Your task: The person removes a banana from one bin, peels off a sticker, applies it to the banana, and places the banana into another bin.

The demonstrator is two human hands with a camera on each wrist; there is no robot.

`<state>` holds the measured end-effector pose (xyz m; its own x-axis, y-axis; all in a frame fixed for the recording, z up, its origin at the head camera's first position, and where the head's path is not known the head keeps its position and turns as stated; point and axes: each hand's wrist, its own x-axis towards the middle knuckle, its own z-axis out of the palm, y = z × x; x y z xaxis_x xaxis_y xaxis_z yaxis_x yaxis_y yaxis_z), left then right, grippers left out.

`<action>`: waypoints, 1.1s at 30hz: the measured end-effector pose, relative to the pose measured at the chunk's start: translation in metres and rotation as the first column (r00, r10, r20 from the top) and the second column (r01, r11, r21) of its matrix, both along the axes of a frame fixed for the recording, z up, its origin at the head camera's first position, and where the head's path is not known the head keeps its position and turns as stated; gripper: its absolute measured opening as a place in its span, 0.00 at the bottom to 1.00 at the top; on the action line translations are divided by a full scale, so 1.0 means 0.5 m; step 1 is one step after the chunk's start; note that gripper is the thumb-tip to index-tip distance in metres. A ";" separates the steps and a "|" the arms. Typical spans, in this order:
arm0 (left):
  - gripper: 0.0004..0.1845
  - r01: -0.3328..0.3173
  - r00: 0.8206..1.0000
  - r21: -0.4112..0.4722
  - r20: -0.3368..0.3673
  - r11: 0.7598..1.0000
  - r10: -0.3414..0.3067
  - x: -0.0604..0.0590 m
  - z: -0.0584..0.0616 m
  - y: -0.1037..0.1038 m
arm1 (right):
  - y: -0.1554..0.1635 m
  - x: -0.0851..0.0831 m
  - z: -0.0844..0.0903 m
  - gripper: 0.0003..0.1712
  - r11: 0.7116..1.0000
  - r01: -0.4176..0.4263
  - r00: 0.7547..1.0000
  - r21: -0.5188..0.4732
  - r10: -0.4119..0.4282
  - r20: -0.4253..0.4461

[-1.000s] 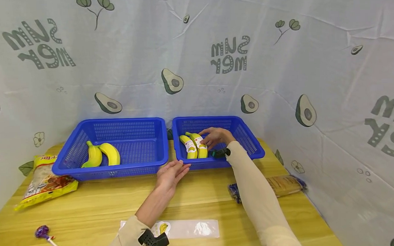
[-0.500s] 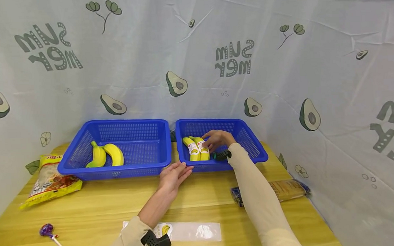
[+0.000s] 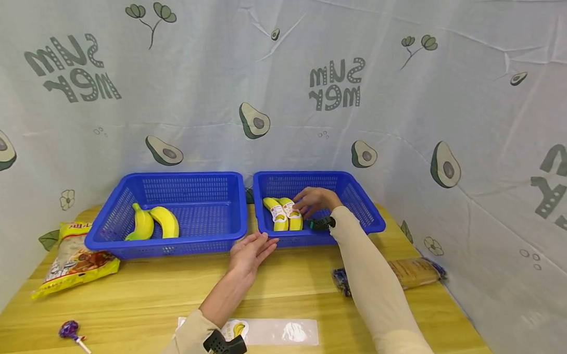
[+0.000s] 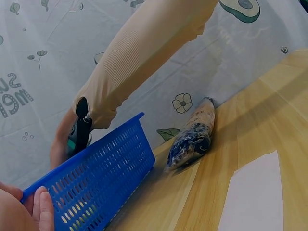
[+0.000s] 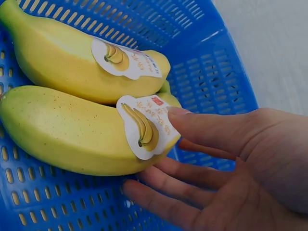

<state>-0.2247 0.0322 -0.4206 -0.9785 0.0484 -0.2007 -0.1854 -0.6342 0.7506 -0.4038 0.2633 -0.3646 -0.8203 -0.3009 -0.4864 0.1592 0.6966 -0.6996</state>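
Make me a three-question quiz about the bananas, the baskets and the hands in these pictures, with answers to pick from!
1. Where is the right hand?
A. inside the right basket, at the stickered bananas
B. on the snack bag
C. on the lollipop

2. How many bananas lie in the left basket?
A. none
B. two
C. five

3. How are the fingers of the right hand?
A. balled in a tight fist
B. stretched out, touching the nearer stickered banana
C. wrapped round the basket rim

Answers:
1 A, the head view shows the hand in the right basket beside the bananas.
2 B, two plain bananas lie side by side there.
3 B, the right wrist view shows straight fingers against the banana by its sticker.
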 end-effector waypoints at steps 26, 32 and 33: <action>0.19 0.273 0.951 -0.246 -0.079 0.930 -0.300 0.075 0.016 -0.067 | -0.026 0.057 0.087 0.36 0.971 -0.155 0.957 0.184 0.194 -0.217; 0.20 0.273 0.944 -0.289 -0.101 0.918 -0.313 0.105 0.024 -0.116 | -0.056 0.079 0.122 0.36 0.913 -0.257 0.872 0.317 0.360 -0.330; 0.20 0.268 0.946 -0.292 -0.102 0.918 -0.308 0.110 0.026 -0.124 | -0.062 0.082 0.127 0.35 0.899 -0.268 0.850 0.346 0.390 -0.354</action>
<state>-0.1698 -0.0298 -0.4077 -0.9493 0.2963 -0.1052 -0.2074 -0.3387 0.9177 -0.3626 0.2322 -0.3011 -0.8369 -0.4938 -0.2361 -0.3690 0.8277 -0.4228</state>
